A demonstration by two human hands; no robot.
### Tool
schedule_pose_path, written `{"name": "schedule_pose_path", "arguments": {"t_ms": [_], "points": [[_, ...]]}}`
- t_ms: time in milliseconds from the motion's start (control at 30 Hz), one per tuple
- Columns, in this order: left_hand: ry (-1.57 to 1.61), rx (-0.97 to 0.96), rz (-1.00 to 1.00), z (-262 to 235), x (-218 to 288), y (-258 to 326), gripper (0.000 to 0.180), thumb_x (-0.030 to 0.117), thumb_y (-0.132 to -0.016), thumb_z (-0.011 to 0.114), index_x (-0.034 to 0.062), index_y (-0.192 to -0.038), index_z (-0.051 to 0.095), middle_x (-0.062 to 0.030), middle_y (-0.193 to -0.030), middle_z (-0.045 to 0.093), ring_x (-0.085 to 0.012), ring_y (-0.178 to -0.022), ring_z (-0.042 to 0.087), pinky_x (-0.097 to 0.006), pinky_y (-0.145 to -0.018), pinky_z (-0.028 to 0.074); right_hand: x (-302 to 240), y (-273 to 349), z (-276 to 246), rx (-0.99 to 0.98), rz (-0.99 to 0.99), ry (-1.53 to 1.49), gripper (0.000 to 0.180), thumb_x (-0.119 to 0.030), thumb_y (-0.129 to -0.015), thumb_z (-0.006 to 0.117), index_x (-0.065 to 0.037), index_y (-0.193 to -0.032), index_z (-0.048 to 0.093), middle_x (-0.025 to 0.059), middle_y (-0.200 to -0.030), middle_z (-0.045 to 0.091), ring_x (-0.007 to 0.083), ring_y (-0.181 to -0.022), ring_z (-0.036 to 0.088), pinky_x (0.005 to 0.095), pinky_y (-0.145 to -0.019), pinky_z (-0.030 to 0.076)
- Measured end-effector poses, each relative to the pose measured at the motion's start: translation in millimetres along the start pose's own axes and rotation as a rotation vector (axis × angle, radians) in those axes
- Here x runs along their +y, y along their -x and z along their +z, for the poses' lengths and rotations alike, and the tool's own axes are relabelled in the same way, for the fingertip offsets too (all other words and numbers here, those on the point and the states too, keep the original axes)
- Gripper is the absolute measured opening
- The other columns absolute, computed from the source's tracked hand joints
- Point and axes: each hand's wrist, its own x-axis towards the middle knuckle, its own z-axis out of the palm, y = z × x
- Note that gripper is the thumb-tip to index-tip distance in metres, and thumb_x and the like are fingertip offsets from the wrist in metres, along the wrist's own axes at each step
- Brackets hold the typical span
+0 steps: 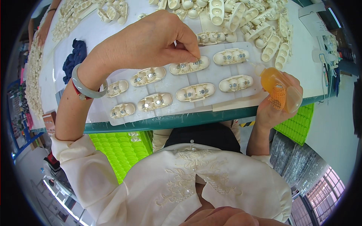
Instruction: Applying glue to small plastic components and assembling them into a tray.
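Bare hands over a flat white board [140, 115]

The left hand [147, 42] presses thumb and forefinger together; anything between is hidden. The right hand [266, 113] grips a translucent amber plastic bottle [283, 92]. At the left fingertips, in the board's far row, lies an oblong cream plastic casing [187, 68] with silvery discs.

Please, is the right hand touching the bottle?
Touching. The head view shows it plainly: the right hand is closed around the bottle, with no gap between palm and bottle side.
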Motion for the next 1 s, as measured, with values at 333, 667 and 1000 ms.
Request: {"name": "schedule_pose_path", "arguments": {"t_ms": [333, 667, 1000], "points": [[-0.01, -0.022, -0.012, -2.6, 1.3, -0.7, 0.012, -0.001, -0.076, 0.066, -0.0009, -0.088, 0.067, -0.0081, -0.081, 0.064, -0.015, -0.072, 0.063, -0.024, -0.063, 0.053, 3.1, -1.0, -3.6, -0.022, -0.042, 0.018, 0.035, -0.021, -0.078, 0.061, 0.007, -0.098, 0.053, 0.016, -0.091, 0.058, 0.0227, -0.083, 0.056, 0.0309, -0.072, 0.046], [-0.035, -0.015, -0.001, -2.8, 2.8, 1.8, 0.013, -0.001, -0.075, 0.066, -0.0003, -0.088, 0.067, -0.0082, -0.081, 0.064, -0.0156, -0.07, 0.063, -0.024, -0.061, 0.052, -0.8, -1.7, -0.7, -0.05, -0.043, 0.038, 0.034, -0.016, -0.075, 0.064, 0.006, -0.098, 0.054, 0.0154, -0.09, 0.059, 0.0231, -0.082, 0.056, 0.0307, -0.072, 0.046], [-0.055, -0.029, 0.01, -3.3, 2.3, -0.8, 0.014, -0.002, -0.075, 0.066, -0.0002, -0.088, 0.067, -0.0087, -0.081, 0.065, -0.0156, -0.07, 0.063, -0.024, -0.062, 0.052, 2.5, 1.3, -1.9, 0.053, 0.02, -0.077, 0.034, -0.019, -0.077, 0.062, 0.007, -0.097, 0.054, 0.0156, -0.091, 0.058, 0.0231, -0.082, 0.056, 0.0311, -0.072, 0.046]]}}
